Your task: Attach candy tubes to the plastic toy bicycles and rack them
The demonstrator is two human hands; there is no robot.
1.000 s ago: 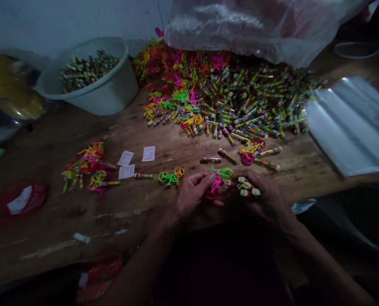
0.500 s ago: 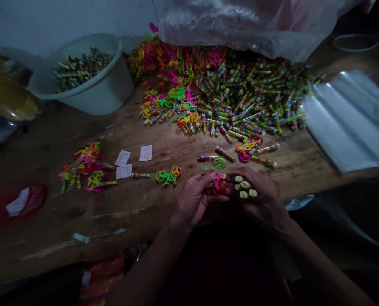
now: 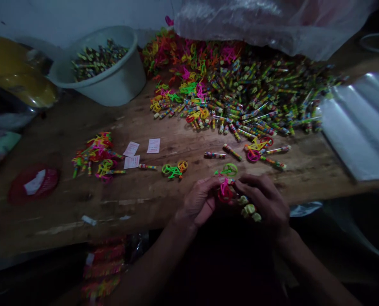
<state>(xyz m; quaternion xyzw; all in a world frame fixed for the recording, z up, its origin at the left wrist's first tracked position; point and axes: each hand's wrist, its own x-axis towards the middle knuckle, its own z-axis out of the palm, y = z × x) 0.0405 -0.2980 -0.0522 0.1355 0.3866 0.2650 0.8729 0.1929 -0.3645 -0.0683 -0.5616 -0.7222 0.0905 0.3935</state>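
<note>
My left hand [image 3: 198, 203] is closed, its thumb and fingers pinching a small pink and red plastic toy bicycle [image 3: 224, 194]. Close against it on the right, my right hand [image 3: 268, 203] wraps round several candy-filled tubes [image 3: 248, 210], their pale ends pointing down towards me. The right fingertips meet the bicycle's top, beside a short bit of tube there; how the two fit together is hidden. Just beyond my hands lies a green toy bicycle [image 3: 229, 170]. A green and orange bicycle [image 3: 174, 171] rests to the left.
A heap of candy tubes [image 3: 256, 97] and a pile of toy bicycles [image 3: 176, 55] fill the back. A white tub [image 3: 122, 85] holds more tubes. Printed cards [image 3: 153, 145], a smaller bicycle pile [image 3: 97, 148] and a red basket [image 3: 51, 180] are left; clear plastic bags [image 3: 361, 127] lie right.
My right hand has tipped the tubes downward and brought its fingertips up to the bicycle. The left hand keeps its pinch. The whole view has shifted slightly.
</note>
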